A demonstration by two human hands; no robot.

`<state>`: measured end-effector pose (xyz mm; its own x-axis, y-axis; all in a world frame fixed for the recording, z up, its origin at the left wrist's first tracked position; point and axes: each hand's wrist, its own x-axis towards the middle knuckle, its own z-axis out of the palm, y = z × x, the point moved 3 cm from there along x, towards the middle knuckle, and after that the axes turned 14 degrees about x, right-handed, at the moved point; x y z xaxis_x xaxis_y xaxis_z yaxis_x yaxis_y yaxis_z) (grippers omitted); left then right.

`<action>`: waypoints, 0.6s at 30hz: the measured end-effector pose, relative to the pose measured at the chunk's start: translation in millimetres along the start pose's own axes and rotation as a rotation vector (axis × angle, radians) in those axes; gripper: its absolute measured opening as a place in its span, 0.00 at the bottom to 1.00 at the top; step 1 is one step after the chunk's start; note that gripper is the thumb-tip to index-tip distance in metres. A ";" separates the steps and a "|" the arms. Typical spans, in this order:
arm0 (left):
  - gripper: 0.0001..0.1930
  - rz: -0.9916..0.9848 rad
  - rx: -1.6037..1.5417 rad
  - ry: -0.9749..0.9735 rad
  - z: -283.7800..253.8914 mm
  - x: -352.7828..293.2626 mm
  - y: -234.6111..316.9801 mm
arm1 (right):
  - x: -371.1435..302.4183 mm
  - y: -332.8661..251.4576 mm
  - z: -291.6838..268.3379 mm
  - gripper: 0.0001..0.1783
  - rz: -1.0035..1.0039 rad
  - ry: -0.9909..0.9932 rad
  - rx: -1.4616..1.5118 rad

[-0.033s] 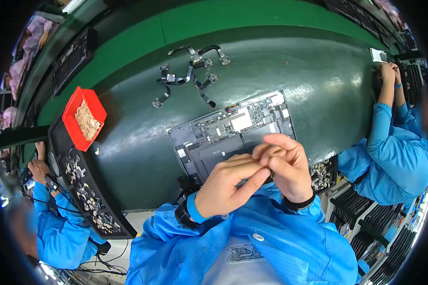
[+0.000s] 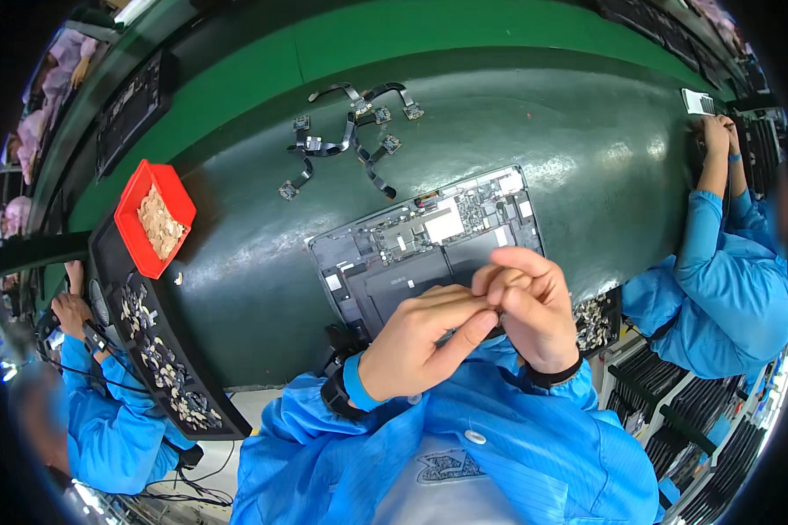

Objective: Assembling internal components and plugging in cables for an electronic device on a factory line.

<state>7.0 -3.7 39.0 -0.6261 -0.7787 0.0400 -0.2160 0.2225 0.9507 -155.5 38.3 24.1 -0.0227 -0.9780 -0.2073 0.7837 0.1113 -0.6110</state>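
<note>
My left hand and my right hand meet over the near edge of an opened laptop base. The fingertips of both are pinched together, and a small dark bit shows between them, too hidden to name. Under the hands, the laptop's circuit board and black battery area lie exposed, its near right part covered by my fingers. Beyond the laptop, several black ribbon cables with small square connector boards are spread on the green mat.
At left, a red bin of small tan pieces sits on a black tray holding many small parts. Another parts tray is partly behind my right hand. Co-workers in blue sleeves sit on both sides. The green table stretches around the laptop.
My right hand has shifted very slightly to the right, its fingers still against the left hand's. Everything else looks the same.
</note>
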 end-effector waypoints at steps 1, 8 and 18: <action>0.09 0.053 0.002 -0.040 0.1 3.1 0.6 | -0.2 -3.8 -3.6 0.14 0.004 -0.015 0.136; 0.20 0.225 0.694 -0.045 -23.2 27.8 2.7 | 3.5 -41.6 -23.6 0.08 -0.292 0.012 -0.238; 0.22 0.289 1.052 -0.053 -11.5 62.1 -26.0 | 25.9 -41.4 -19.4 0.13 -0.140 0.334 -0.765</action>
<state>-17.7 -64.5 20.3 -0.7823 -0.5958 0.1818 -0.5723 0.8027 0.1676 -200.6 11.9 29.2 -0.3648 -0.9016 -0.2325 0.1269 0.1992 -0.9717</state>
